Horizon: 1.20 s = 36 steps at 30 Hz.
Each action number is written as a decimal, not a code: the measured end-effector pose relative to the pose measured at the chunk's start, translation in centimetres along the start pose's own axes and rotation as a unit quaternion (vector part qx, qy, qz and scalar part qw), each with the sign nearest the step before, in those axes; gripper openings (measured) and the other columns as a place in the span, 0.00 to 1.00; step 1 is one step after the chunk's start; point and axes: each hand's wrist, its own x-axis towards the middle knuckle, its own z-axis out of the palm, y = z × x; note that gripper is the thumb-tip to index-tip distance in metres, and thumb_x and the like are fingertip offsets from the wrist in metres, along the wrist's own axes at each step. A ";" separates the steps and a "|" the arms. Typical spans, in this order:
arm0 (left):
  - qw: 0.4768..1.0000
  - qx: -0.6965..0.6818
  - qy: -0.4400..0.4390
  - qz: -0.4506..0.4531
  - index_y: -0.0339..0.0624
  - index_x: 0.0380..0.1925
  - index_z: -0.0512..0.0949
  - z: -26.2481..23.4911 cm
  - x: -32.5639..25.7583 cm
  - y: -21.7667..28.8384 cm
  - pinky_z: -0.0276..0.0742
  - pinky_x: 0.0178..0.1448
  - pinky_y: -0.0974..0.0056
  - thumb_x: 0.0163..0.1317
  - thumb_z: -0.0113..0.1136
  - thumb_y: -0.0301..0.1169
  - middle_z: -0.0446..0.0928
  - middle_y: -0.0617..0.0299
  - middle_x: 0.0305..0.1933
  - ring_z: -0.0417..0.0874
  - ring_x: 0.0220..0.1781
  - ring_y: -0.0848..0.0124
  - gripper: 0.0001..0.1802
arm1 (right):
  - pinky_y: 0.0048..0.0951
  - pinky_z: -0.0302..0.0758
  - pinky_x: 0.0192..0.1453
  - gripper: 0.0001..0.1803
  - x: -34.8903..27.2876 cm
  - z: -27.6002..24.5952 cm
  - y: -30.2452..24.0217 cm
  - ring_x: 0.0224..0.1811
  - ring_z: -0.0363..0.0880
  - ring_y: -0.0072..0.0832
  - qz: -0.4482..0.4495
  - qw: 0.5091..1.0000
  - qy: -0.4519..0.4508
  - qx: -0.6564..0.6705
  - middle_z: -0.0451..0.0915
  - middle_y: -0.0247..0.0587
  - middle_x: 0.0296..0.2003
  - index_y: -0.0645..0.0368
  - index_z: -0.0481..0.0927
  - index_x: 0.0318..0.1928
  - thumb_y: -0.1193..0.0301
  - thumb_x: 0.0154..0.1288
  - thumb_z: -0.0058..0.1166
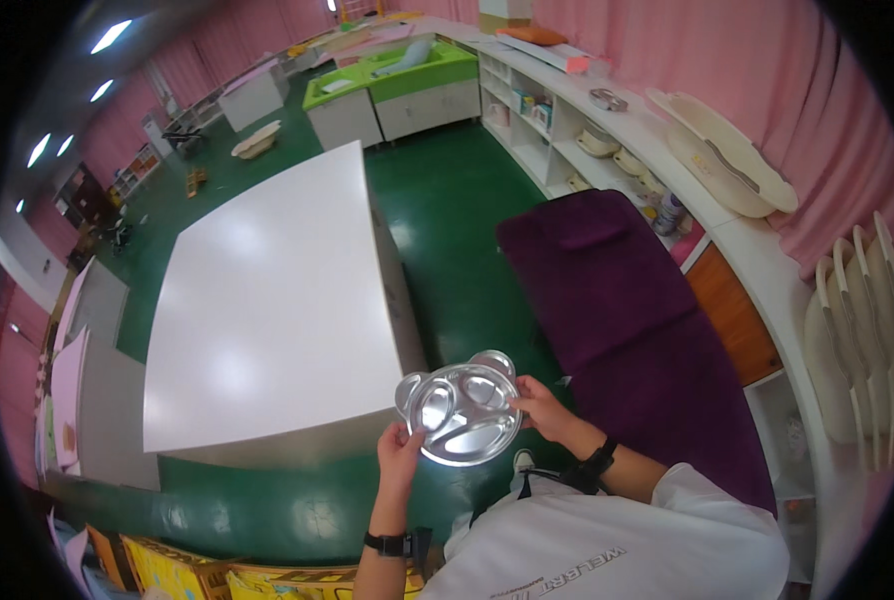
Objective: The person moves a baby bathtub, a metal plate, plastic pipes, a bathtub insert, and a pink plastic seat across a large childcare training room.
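A shiny metal plate, shaped like a bear's head with two round ears and several compartments, is held in front of me above the green floor. My left hand grips its lower left rim. My right hand holds its right rim. The plate looks bare inside. Each wrist wears a dark band. My white shirt shows at the lower edge.
A large white table stands just beyond the plate on the left. A long purple padded bed lies to the right. White shelves with small items and cream tubs line the right wall. Green-topped cabinets stand far back.
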 end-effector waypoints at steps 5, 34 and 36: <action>0.998 0.041 -0.035 0.020 0.42 0.26 0.69 1.2 2.8 6.5 0.62 0.21 0.75 0.59 0.58 0.27 0.68 0.71 0.17 0.66 0.18 0.83 0.07 | 0.30 0.78 0.36 0.16 -1.8 1.4 -6.9 0.43 0.74 0.23 -0.007 0.998 0.063 0.029 0.73 0.33 0.43 0.56 0.65 0.50 0.72 0.62 0.48; 0.983 0.059 -0.173 0.027 0.37 0.28 0.70 17.9 70.1 26.7 0.68 0.22 0.74 0.58 0.57 0.25 0.72 0.67 0.20 0.71 0.19 0.81 0.05 | 0.33 0.80 0.34 0.18 52.9 -10.8 -38.6 0.41 0.75 0.27 -0.087 0.975 0.176 0.102 0.73 0.38 0.42 0.61 0.64 0.50 0.73 0.60 0.49; 0.975 0.103 -0.189 0.054 0.37 0.28 0.70 20.6 75.4 28.1 0.66 0.22 0.74 0.58 0.57 0.25 0.72 0.67 0.20 0.71 0.19 0.81 0.05 | 0.31 0.79 0.33 0.16 56.4 -12.8 -40.4 0.38 0.76 0.26 -0.099 0.967 0.213 0.103 0.74 0.37 0.38 0.60 0.66 0.48 0.72 0.60 0.50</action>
